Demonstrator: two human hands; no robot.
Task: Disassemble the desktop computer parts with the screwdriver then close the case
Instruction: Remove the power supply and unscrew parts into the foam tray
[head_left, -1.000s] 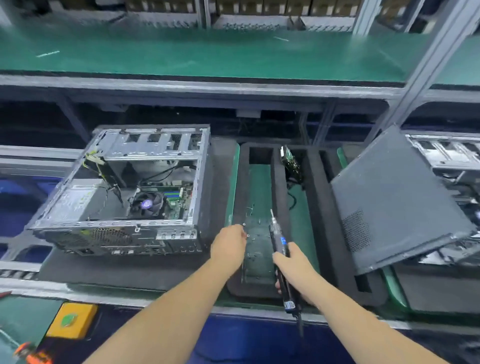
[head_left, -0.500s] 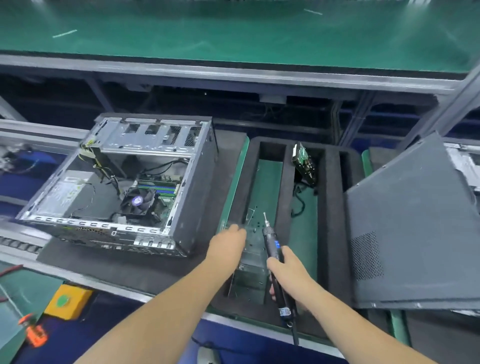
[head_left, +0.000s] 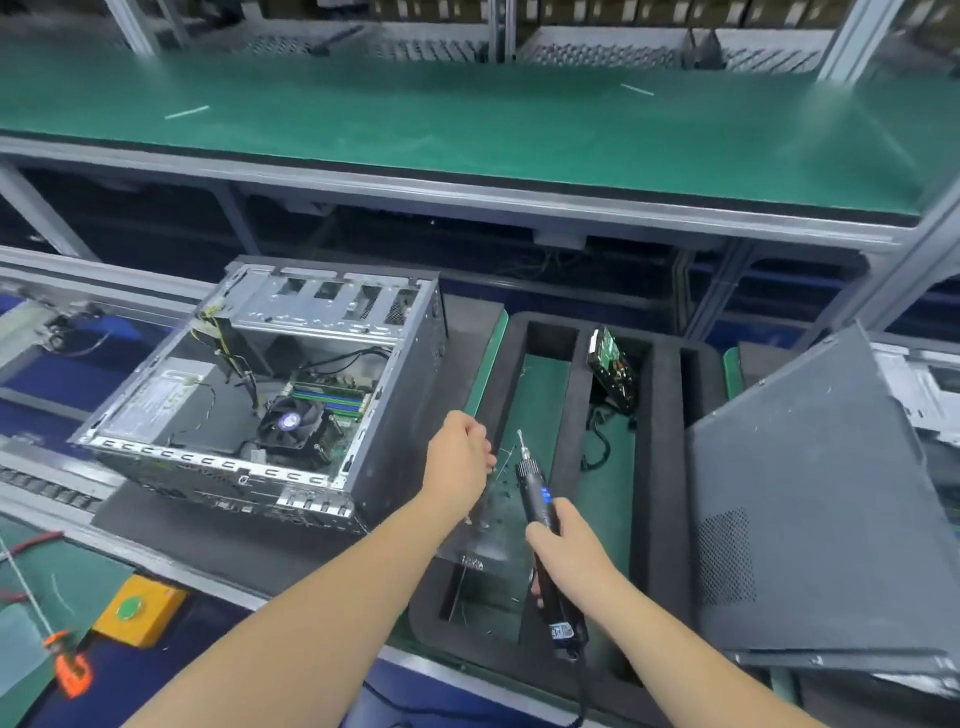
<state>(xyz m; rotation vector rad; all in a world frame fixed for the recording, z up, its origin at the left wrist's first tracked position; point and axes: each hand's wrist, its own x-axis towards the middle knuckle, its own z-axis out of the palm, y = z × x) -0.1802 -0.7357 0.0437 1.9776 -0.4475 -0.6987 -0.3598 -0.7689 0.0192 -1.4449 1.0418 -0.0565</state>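
My right hand (head_left: 569, 553) grips the electric screwdriver (head_left: 540, 512), its bit pointing away from me over the near-left slot of the black foam tray (head_left: 665, 467). My left hand (head_left: 457, 460) hovers just left of the bit with fingers curled; whether they pinch anything I cannot tell. A metal bracket (head_left: 480, 535) lies in that slot. The open computer case (head_left: 270, 395) sits to the left, its side panel (head_left: 810, 509) leaning at the right.
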